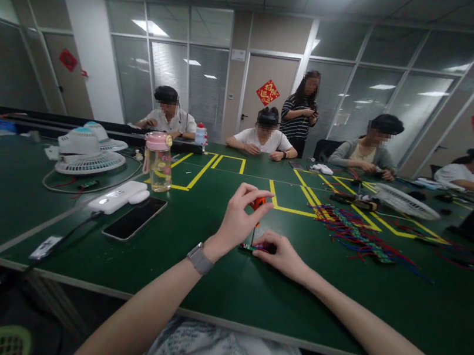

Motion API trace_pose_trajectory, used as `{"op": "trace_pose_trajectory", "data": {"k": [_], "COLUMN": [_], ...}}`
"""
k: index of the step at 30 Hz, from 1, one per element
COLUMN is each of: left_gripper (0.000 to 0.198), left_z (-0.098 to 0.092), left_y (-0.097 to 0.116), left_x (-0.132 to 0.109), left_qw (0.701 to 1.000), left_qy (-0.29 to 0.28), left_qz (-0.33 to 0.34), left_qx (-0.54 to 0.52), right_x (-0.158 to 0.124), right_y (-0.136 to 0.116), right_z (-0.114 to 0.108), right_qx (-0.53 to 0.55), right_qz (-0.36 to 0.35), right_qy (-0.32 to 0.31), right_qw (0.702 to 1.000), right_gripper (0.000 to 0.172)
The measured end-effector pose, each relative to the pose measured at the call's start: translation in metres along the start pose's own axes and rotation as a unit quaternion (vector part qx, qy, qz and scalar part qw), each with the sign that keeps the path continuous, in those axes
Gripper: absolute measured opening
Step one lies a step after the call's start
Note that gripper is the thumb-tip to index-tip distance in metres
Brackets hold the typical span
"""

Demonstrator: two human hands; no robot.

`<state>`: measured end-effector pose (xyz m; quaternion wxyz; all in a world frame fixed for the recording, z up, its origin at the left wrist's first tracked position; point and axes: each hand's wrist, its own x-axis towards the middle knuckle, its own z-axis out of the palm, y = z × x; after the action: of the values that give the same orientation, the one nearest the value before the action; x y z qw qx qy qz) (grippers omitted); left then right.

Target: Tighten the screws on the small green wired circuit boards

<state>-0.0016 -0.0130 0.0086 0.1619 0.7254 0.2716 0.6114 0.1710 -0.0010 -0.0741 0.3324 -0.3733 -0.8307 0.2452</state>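
My left hand [237,216], with a watch on its wrist, grips a screwdriver by its orange and black handle [259,203]. The screwdriver stands upright, its thin shaft reaching down to a small green circuit board [246,248] on the table. My right hand [281,256] is closed on the board's right end, pressing it near the tabletop. Dark and reddish wires show by the right fingers, partly hidden by them. Whether the tip sits in a screw is too small to tell.
Left of my hands lie a phone [135,219], a white power bank [118,196], a pink-lidded bottle [159,163] and white fan parts [89,154]. To the right is a pile of wired circuit boards [357,234]. Yellow tape [202,172] marks the green table; several people are across it.
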Motion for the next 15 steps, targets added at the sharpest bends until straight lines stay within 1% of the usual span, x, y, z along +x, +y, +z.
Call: {"op": "trace_pose_trajectory", "data": {"k": [3, 5, 7, 11, 13, 15], "left_gripper": [0.027, 0.029, 0.026, 0.017, 0.021, 0.029], "left_z": [0.0021, 0.0032, 0.003, 0.0008, 0.0011, 0.0028], "left_y": [-0.0013, -0.0029, -0.0039, -0.0037, -0.0045, -0.0061], "left_x": [-0.0008, -0.0012, -0.0014, -0.0014, -0.0016, -0.0023], "left_qw": [0.997, 0.993, 0.995, 1.0, 0.999, 0.995], "left_qy": [-0.033, -0.045, -0.035, 0.005, -0.002, -0.024], "left_qz": [-0.014, -0.029, -0.033, -0.013, -0.016, -0.034], "left_qx": [-0.066, -0.102, -0.086, -0.011, -0.028, -0.086], "right_x": [0.0014, 0.0024, 0.0028, 0.0023, 0.0019, 0.0017], "right_y": [-0.001, -0.0013, -0.0012, -0.0008, -0.0009, -0.0013], "right_z": [0.0025, 0.003, 0.0028, 0.0023, 0.0026, 0.003], "right_qx": [0.003, 0.002, 0.004, 0.016, 0.016, 0.012], "right_qz": [0.008, 0.002, -0.006, -0.003, -0.001, -0.001], "right_qy": [0.003, -0.002, -0.006, -0.006, -0.003, -0.001], "right_qw": [1.0, 1.0, 1.0, 1.0, 1.0, 1.0], "right_gripper": [0.012, 0.013, 0.013, 0.014, 0.015, 0.014]}}
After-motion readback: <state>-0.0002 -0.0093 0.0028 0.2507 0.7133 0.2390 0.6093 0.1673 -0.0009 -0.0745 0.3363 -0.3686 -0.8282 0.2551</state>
